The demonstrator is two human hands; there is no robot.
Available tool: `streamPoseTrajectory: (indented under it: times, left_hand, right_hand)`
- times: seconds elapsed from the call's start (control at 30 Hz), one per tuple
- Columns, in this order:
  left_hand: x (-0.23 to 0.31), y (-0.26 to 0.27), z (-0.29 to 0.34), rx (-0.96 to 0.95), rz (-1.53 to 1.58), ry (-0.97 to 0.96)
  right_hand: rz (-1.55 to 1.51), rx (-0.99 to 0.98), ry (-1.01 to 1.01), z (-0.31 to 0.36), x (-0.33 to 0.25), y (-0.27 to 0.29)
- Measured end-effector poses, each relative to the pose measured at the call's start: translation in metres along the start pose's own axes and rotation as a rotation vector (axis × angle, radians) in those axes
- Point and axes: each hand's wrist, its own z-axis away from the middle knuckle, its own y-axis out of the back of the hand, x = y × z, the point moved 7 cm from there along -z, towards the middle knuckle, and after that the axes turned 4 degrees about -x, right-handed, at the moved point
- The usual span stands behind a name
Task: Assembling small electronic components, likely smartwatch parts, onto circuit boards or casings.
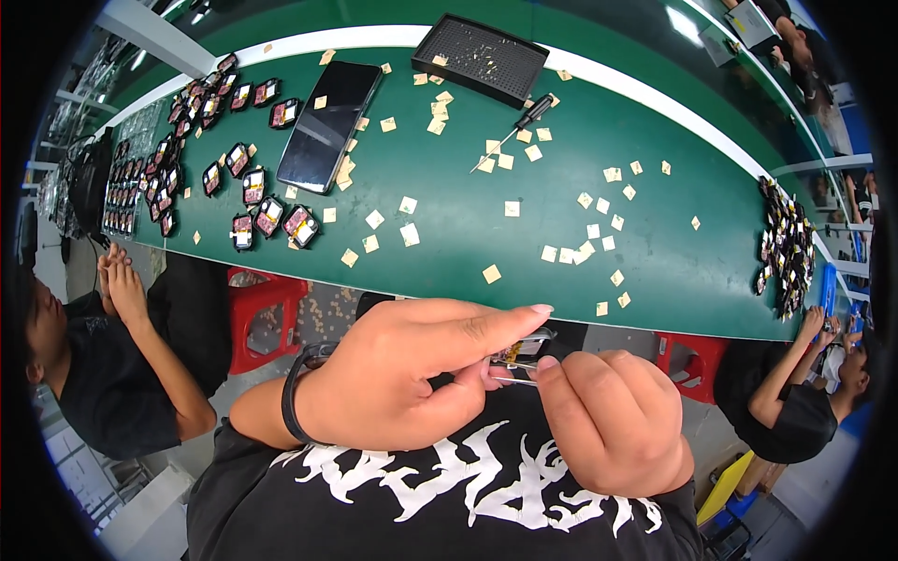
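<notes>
Close to my chest, below the bench's near edge, my left hand is closed around a small black-cased electronic unit, its thumb and fingers covering most of it. Yellow and pinkish parts show inside the casing. From the right, my right hand pinches thin metal tweezers. Their tips reach in beside the unit near my left fingertips; whether they grip anything is hidden.
On the green bench lie many similar units at left, a black phone, a screwdriver, scattered pale paper squares and a black tray of screws. More units pile up at far right. Co-workers sit on both sides.
</notes>
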Motion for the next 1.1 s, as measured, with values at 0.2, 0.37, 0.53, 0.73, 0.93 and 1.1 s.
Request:
streamPoseTrajectory:
  times: [0.2,0.37,0.53,0.73,0.93,1.1]
  left_hand:
    - [-0.029,0.001,0.001,0.09,0.305,0.234]
    - [-0.07,0.017,0.013,0.281,0.427,0.371]
    - [-0.09,0.051,0.03,0.426,0.331,0.426]
    - [-0.096,0.094,0.041,0.619,0.333,0.351]
    - [-0.095,0.161,0.081,0.873,-0.026,0.356]
    - [-0.115,0.231,0.118,1.128,-0.359,0.388]
  right_hand:
    - [-0.282,0.019,-0.19,0.02,0.033,0.0]
    - [-0.304,0.163,-0.602,0.089,0.094,0.002]
    - [0.177,0.356,-1.184,0.222,0.187,0.01]
    - [0.459,0.446,-1.497,0.339,0.282,0.02]
    - [0.43,0.303,-1.522,0.393,0.329,0.002]
    - [0.392,0.364,-1.498,0.386,0.326,-0.002]
